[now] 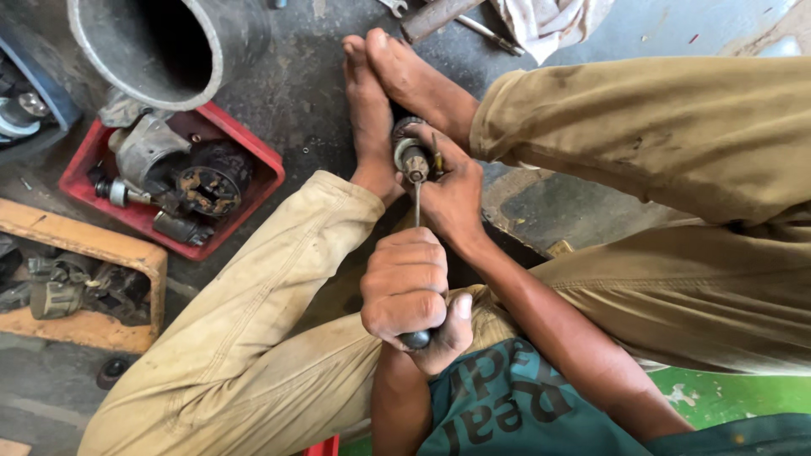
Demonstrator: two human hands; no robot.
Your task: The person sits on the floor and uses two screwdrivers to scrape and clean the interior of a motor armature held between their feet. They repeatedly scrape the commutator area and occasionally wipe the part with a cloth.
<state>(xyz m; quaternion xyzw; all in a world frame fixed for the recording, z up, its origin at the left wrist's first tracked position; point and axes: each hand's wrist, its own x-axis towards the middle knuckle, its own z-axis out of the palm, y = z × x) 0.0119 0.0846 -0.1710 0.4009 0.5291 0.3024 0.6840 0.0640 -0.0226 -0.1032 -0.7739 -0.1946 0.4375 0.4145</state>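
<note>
My left hand [405, 287] is a closed fist around the dark handle of a screwdriver [417, 203]. Its thin shaft points away from me into a small round metal part [411, 156]. My right hand [452, 198] grips that part from the right side and steadies it. The part sits low between my bare feet [380, 93], which press together on the dark floor. My bent knees in tan trousers [253, 304] frame both hands. Most of the part is hidden by my fingers.
A red tray [253, 152] of greasy metal parts lies at the left, below a wide grey pipe [160, 42]. An orange wooden crate [84, 245] with more parts is at the far left. A stained cloth [549, 21] and hand tools [448, 13] lie beyond my feet.
</note>
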